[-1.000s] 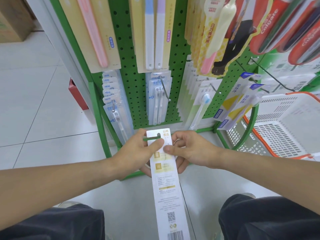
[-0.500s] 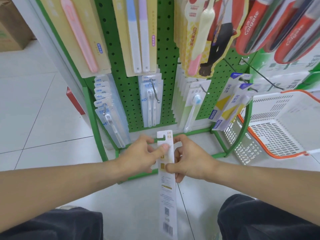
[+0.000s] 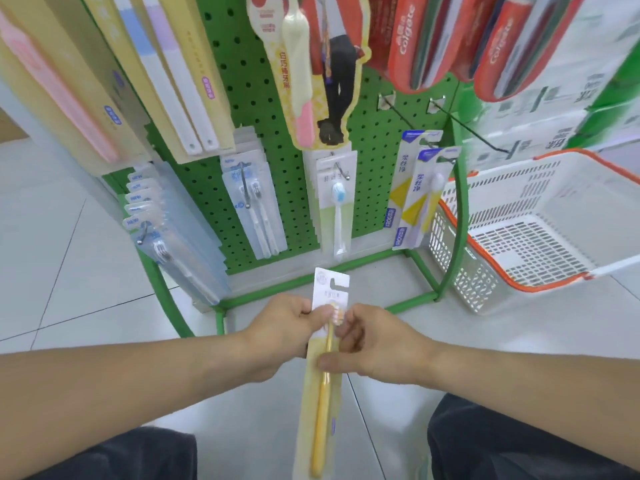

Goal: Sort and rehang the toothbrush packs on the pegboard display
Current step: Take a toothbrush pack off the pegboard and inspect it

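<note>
I hold a long yellow toothbrush pack upright in front of me, its front with the yellow brush facing me and its white hang tab on top. My left hand pinches the pack's left edge near the brush head. My right hand grips the right edge, thumb across the front. Ahead stands the green pegboard. Its bottom row carries clear blue packs, a twin-brush pack, a blue-headed brush pack and yellow-white packs. The pack is below all the hooks, touching none.
A white basket with an orange rim stands on the floor to the right of the rack. Two bare hooks stick out above it. Red Colgate packs hang at the top right. The rack's green base frame lies just beyond my hands.
The pack has been turned over: earlier its printed back with barcode faced me, now the front with the yellow brush does. My view has moved closer to the rack.
</note>
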The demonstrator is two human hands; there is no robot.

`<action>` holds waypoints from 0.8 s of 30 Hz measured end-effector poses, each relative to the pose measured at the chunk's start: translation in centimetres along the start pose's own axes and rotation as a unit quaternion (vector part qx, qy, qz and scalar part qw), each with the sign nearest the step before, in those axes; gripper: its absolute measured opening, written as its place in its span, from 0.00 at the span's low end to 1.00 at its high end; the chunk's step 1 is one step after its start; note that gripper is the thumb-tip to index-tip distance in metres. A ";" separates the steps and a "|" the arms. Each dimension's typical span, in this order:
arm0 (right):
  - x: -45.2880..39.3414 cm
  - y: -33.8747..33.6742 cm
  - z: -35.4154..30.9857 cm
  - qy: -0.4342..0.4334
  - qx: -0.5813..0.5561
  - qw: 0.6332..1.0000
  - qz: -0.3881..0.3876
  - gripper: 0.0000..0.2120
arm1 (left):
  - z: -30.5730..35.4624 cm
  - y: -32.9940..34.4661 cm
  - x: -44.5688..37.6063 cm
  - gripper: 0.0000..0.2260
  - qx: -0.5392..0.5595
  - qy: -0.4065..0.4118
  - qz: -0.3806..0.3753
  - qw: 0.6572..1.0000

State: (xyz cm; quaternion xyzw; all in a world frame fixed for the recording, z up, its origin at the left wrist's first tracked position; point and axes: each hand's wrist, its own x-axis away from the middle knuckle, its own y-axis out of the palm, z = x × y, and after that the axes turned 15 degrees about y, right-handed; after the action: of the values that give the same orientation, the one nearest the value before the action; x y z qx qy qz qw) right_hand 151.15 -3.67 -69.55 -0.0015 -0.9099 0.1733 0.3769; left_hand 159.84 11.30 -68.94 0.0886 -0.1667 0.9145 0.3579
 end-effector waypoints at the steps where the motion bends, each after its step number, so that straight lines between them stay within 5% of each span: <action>1: 0.1 0.0 0.4 -0.012 0.012 1.000 0.019 0.26 | 0.3 0.8 -0.6 0.17 0.006 0.009 0.028 1.000; 6: 0.7 -1.4 1.9 -0.005 -0.047 0.979 0.198 0.25 | 1.3 6.2 -4.8 0.17 0.017 0.035 0.161 0.986; 18: 3.7 -12.7 12.9 0.106 0.063 0.979 0.163 0.48 | 2.7 20.2 -12.9 0.13 0.129 0.035 0.052 0.990; 24: 5.8 -19.6 17.2 0.078 0.013 0.977 0.199 0.29 | 2.8 25.0 -18.3 0.16 0.133 0.084 0.098 0.983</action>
State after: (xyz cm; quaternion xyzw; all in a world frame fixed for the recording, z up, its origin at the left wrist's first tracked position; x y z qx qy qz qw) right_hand 137.65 -26.74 -70.65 -0.1910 -0.8567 0.2561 0.4049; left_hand 156.20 -18.37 -77.49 0.0419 -0.0207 0.9632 0.2647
